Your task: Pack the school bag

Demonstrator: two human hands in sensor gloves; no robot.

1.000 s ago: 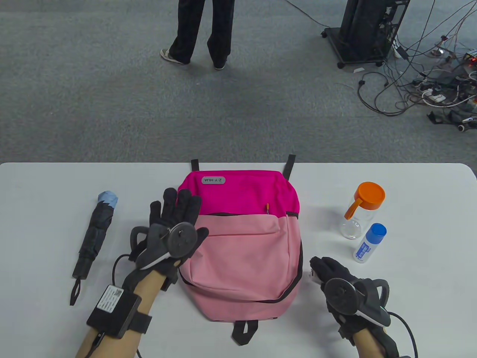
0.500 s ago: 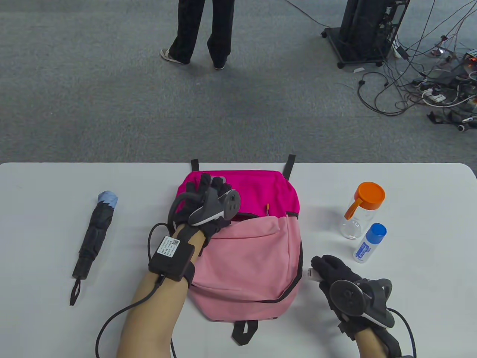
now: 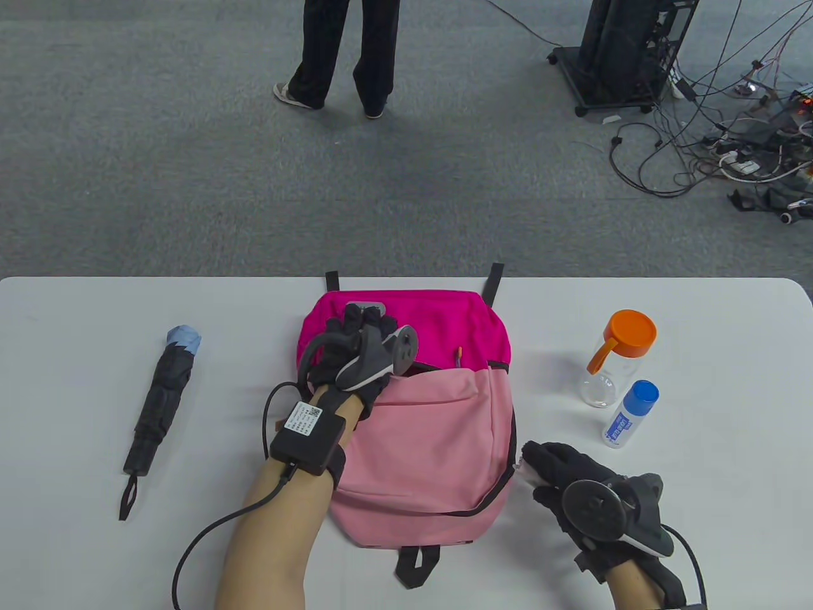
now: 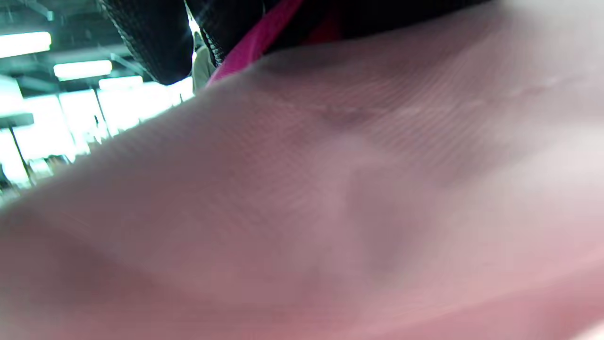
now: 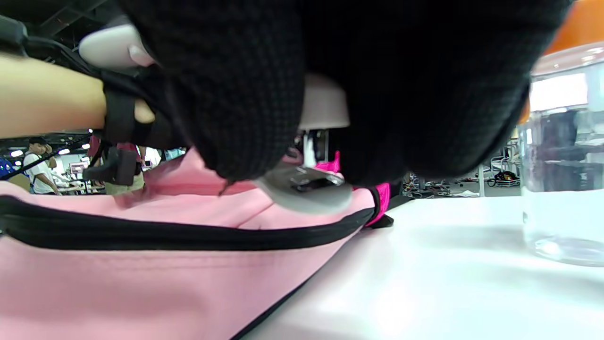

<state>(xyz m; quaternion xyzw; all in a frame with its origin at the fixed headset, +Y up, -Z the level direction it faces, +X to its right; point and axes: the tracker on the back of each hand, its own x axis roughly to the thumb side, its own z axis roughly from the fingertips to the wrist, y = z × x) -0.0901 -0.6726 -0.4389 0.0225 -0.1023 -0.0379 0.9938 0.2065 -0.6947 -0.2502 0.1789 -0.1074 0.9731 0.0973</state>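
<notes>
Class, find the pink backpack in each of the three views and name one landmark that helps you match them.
Table view: the pink backpack lies at the table's centre, between the hands.
Left wrist view: its blurred pink fabric fills nearly the whole picture.
Right wrist view: it fills the lower left.
Shared landmark: the darker magenta upper panel, seen at top and centre.

Left hand: we cannot see its fingertips, hidden against the backpack.
Left wrist view: blurred pink fabric fills it.
Right hand: white object in its grip, unidentifiable.
</notes>
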